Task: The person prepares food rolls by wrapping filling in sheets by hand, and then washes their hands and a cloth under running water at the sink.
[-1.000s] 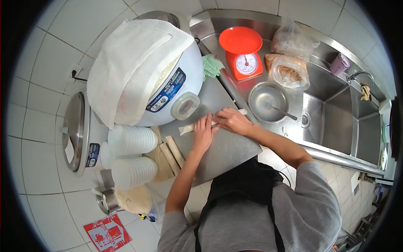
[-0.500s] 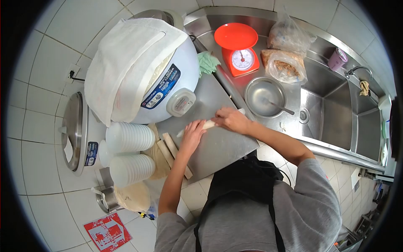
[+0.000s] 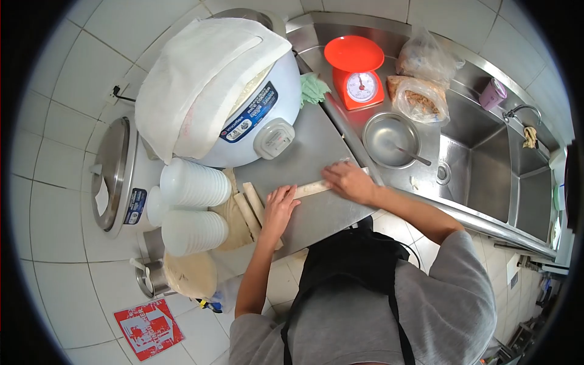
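Observation:
A long, thin, pale spring roll (image 3: 312, 188) lies across the steel worktop (image 3: 316, 222). My left hand (image 3: 281, 210) is at its left end, thumb and fingers closed about it. Toward the right end, my right hand (image 3: 351, 182) bends palm down over the roll, covering part of it. A bit of pale wrapper shows beyond the right fingers. Left of my left hand, finished rolls (image 3: 247, 217) lie side by side on a beige sheet (image 3: 232, 228).
A cloth-covered rice cooker (image 3: 267, 100) and stacked white tubs (image 3: 194, 234) stand to the left. At the right are a red scale (image 3: 359, 85), a metal bowl with a spoon (image 3: 380, 137), a bag of brown filling (image 3: 420, 103) and the sink (image 3: 474, 158).
My right hand has slid outward along the roll and flattened, baring more of its middle. My left hand remains at the left end. The whole view has shifted slightly.

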Action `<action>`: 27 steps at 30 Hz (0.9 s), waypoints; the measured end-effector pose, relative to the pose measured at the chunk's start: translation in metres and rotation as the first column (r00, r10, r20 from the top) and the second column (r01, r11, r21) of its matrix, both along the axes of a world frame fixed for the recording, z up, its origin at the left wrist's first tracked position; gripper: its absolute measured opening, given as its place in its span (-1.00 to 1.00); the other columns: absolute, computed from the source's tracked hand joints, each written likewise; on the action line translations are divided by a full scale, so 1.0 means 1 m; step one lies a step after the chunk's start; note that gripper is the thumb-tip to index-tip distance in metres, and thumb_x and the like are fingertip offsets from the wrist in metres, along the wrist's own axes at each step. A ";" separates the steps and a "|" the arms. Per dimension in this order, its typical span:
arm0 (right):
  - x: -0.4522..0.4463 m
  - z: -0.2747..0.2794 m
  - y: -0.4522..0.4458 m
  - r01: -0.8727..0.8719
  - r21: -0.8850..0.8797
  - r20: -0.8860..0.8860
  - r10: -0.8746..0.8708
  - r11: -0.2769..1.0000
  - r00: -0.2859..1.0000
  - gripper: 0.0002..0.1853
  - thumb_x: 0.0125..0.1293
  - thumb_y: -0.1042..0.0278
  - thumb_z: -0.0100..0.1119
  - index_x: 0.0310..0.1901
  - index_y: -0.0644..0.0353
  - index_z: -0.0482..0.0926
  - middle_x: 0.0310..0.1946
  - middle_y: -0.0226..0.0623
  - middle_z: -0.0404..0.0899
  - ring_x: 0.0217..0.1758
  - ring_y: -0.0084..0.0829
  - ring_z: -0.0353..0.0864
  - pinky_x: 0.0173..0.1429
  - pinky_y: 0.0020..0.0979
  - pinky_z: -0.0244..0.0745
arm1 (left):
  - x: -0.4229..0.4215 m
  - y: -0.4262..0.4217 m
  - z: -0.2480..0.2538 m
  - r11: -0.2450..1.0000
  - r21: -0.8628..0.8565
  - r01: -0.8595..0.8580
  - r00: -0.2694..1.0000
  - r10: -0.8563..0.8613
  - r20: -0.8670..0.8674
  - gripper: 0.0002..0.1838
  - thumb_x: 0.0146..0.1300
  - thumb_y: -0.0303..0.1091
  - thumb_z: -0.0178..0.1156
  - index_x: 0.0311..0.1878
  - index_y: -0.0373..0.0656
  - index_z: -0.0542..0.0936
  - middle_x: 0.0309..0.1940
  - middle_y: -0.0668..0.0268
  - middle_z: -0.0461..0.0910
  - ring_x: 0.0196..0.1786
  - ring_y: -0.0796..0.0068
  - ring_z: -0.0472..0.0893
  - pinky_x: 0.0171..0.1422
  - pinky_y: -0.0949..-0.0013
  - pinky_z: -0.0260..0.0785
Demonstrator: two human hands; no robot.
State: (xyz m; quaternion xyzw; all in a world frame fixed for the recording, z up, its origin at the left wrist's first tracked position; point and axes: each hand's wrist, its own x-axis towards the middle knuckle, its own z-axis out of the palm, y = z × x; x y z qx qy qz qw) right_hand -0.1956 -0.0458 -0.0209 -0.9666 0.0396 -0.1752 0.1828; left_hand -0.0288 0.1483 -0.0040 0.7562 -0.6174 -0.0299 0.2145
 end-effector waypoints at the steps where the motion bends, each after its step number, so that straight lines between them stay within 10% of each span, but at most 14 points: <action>1: 0.003 -0.007 0.011 0.005 -0.060 0.034 -0.003 0.998 0.999 -0.57 0.19 0.25 0.09 0.08 0.26 0.47 0.04 -0.18 0.48 0.14 -0.25 0.44 0.21 -0.26 0.31 | 0.001 0.002 -0.003 0.999 -0.026 -0.018 1.000 0.018 -0.009 -0.54 0.09 -0.32 0.29 0.08 -0.27 0.53 -0.08 0.17 0.50 0.01 0.22 0.48 0.11 0.21 0.28; 7: 0.030 -0.019 0.072 -0.056 -0.352 0.121 0.105 0.934 0.987 -0.46 0.24 0.25 0.06 0.23 0.28 0.34 0.22 -0.13 0.40 0.33 -0.24 0.32 0.40 -0.13 0.14 | -0.006 0.011 -0.010 0.977 -0.114 -0.178 0.984 0.177 -0.024 -0.59 0.09 -0.34 0.29 0.01 -0.32 0.57 -0.12 0.13 0.53 -0.04 0.18 0.50 0.10 0.18 0.30; 10: 0.013 -0.014 0.050 -0.008 -0.059 0.048 0.010 0.998 0.999 -0.52 0.26 0.29 -0.01 0.20 0.28 0.37 0.19 -0.16 0.43 0.32 -0.27 0.33 0.40 -0.14 0.15 | -0.007 0.016 -0.001 0.962 -0.111 -0.249 0.968 0.251 0.002 -0.60 0.09 -0.34 0.30 -0.01 -0.33 0.58 -0.15 0.12 0.55 -0.05 0.17 0.51 0.09 0.18 0.31; 17: 0.062 -0.028 0.076 -0.104 -0.240 0.046 0.118 0.965 0.992 -0.58 0.21 0.20 0.14 0.07 0.21 0.50 0.09 -0.26 0.52 0.17 -0.28 0.48 0.31 -0.21 0.28 | -0.009 0.018 -0.008 0.955 -0.109 -0.276 0.960 0.279 0.009 -0.62 0.07 -0.31 0.32 -0.04 -0.29 0.61 -0.15 0.13 0.56 -0.06 0.13 0.51 0.09 0.20 0.32; 20: 0.049 -0.014 0.056 -0.113 0.331 -0.078 0.147 0.937 0.986 -0.56 0.15 0.15 0.14 0.04 0.17 0.54 0.06 -0.27 0.54 0.17 -0.29 0.45 0.34 -0.19 0.21 | -0.011 0.023 -0.009 0.949 -0.118 -0.292 0.956 0.295 0.008 -0.64 0.06 -0.32 0.33 -0.06 -0.26 0.62 -0.16 0.13 0.57 -0.07 0.11 0.51 0.08 0.19 0.32; 23: 0.041 0.028 0.021 -0.039 0.257 -0.267 0.110 0.966 0.957 -0.51 0.24 0.07 0.10 0.15 0.13 0.48 0.22 -0.23 0.40 0.34 -0.23 0.28 0.42 -0.07 0.06 | -0.015 0.024 -0.007 0.939 -0.123 -0.322 0.946 0.325 0.004 -0.67 0.06 -0.32 0.33 -0.09 -0.25 0.63 -0.18 0.15 0.57 -0.09 0.13 0.52 0.06 0.19 0.32; 27: 0.062 -0.005 0.017 -0.364 0.078 -0.274 0.371 0.928 0.887 -0.43 0.33 0.01 0.02 0.30 0.10 0.32 0.39 -0.27 0.17 0.49 -0.19 0.02 0.47 0.02 -0.13 | -0.016 0.025 -0.008 0.940 -0.149 -0.306 0.948 0.315 0.045 -0.71 0.06 -0.32 0.33 -0.15 -0.22 0.64 -0.21 0.19 0.58 -0.12 0.17 0.54 0.00 0.21 0.32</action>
